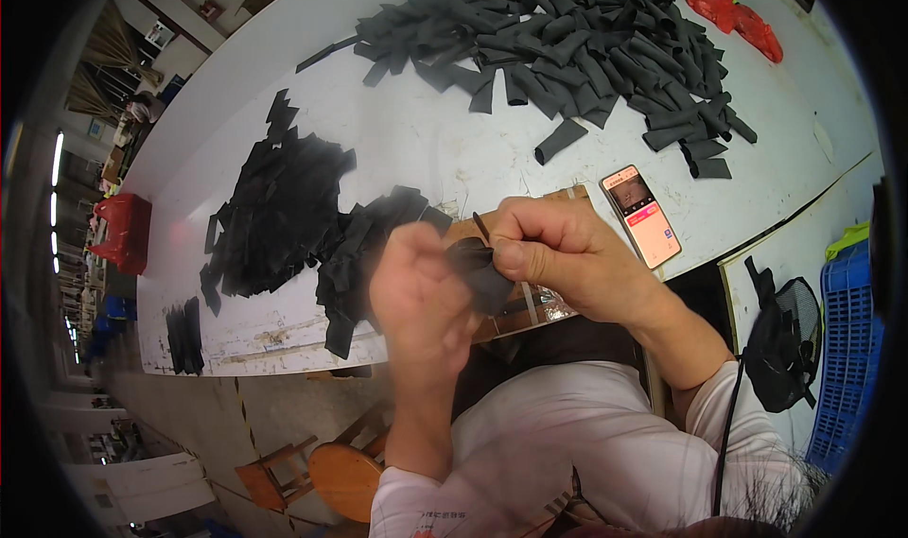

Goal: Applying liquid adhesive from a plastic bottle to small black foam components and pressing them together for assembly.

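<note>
Close in front of me, at the table's near edge, a dark grey fabric piece (488, 281) hangs between my two hands. My right hand (567, 259) pinches its upper edge between thumb and forefinger. A thin dark strip (480, 224) sticks up beside those fingertips; whether it belongs to the piece I cannot tell. My left hand (416, 297), blurred by motion, is curled closed against the piece's left side, its fingertips partly hidden. Flat black fabric pieces (284, 216) lie heaped to the left of my hands, some reaching close behind my left hand.
Dark grey fabric tubes (586, 46) form a large pile at the far side of the white table (397, 127). A lit phone (643, 216) lies right of my hands, near brown cardboard (572, 195). Red bags, a blue crate (846, 349) and a wooden stool (345, 481) stand around.
</note>
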The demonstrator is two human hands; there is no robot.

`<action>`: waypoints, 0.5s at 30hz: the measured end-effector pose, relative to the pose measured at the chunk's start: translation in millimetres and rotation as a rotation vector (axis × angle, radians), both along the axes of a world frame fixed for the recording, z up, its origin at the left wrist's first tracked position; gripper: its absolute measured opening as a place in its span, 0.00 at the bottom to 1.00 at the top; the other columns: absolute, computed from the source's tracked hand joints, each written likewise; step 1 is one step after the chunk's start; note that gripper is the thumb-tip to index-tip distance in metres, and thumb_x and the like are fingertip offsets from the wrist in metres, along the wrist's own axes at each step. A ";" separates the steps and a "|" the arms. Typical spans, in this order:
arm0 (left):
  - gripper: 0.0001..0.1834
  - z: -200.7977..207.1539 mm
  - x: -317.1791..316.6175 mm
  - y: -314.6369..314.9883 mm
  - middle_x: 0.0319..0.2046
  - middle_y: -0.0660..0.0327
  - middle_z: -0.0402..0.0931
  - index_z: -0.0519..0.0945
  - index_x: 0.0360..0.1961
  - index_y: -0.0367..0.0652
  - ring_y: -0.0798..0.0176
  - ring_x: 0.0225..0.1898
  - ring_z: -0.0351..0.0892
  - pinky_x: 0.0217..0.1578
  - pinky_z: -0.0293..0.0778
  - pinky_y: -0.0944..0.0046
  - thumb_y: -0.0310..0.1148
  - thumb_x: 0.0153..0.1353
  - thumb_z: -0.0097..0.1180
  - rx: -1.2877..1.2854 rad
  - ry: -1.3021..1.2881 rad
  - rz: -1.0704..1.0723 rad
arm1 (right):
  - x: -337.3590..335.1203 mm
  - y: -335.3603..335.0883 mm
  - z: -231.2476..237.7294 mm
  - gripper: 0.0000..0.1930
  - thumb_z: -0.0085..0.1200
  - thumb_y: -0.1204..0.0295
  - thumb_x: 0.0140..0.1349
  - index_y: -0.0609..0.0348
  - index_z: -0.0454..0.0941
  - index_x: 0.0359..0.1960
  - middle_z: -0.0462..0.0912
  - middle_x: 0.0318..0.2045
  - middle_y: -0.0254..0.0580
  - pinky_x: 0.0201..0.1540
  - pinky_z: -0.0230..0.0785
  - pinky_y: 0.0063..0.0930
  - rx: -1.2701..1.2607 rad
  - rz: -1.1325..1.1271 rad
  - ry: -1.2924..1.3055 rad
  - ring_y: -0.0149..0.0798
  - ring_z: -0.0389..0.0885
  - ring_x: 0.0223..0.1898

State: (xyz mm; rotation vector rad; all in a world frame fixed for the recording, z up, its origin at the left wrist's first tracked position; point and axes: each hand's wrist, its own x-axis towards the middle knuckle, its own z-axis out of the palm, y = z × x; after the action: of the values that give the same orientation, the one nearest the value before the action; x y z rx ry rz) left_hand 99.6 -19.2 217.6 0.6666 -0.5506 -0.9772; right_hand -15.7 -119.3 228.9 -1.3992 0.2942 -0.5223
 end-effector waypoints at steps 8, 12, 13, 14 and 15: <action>0.24 16.3 8.4 -17.6 0.28 0.54 0.70 0.59 0.44 0.34 0.71 0.18 0.68 0.13 0.63 0.77 0.32 0.49 0.54 -0.287 0.354 -0.424 | 17.7 -18.1 24.9 0.11 0.50 0.66 0.57 0.59 0.69 0.22 0.67 0.19 0.25 0.25 0.56 0.13 0.128 0.163 -0.036 0.18 0.62 0.22; 0.22 -20.1 30.4 -25.8 0.33 0.52 0.71 0.55 0.56 0.34 0.78 0.10 0.57 0.08 0.52 0.79 0.28 0.60 0.34 -0.152 0.685 -0.594 | 21.1 -42.7 -24.2 0.11 0.50 0.65 0.57 0.59 0.71 0.22 0.69 0.19 0.25 0.22 0.56 0.12 0.275 0.197 0.073 0.19 0.63 0.20; 0.21 -36.1 35.7 -27.4 0.34 0.51 0.73 0.56 0.56 0.36 0.80 0.07 0.51 0.06 0.47 0.78 0.26 0.61 0.32 -0.042 0.786 -0.558 | 23.6 -46.8 -49.5 0.11 0.51 0.65 0.56 0.59 0.72 0.22 0.69 0.18 0.25 0.21 0.55 0.12 0.417 0.206 0.119 0.19 0.63 0.19; 0.20 -49.6 34.1 -24.9 0.34 0.51 0.73 0.58 0.55 0.36 0.80 0.07 0.50 0.06 0.47 0.78 0.27 0.61 0.33 -0.024 0.828 -0.519 | 25.8 -45.8 -63.4 0.11 0.51 0.65 0.56 0.59 0.73 0.22 0.69 0.18 0.25 0.20 0.55 0.11 0.560 0.217 0.167 0.20 0.63 0.18; 0.20 -59.8 30.7 -23.2 0.34 0.51 0.73 0.60 0.54 0.36 0.79 0.06 0.50 0.06 0.46 0.78 0.27 0.61 0.34 -0.007 0.868 -0.479 | 27.4 -43.3 -71.7 0.11 0.51 0.65 0.56 0.59 0.73 0.22 0.69 0.18 0.25 0.20 0.55 0.11 0.563 0.219 0.166 0.20 0.63 0.18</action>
State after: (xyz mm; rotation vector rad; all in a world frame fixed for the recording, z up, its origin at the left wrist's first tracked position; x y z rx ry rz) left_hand 130.3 -42.3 157.7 0.0492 0.0726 -1.5824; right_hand 11.7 -162.6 157.2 -0.9098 0.3823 -0.1217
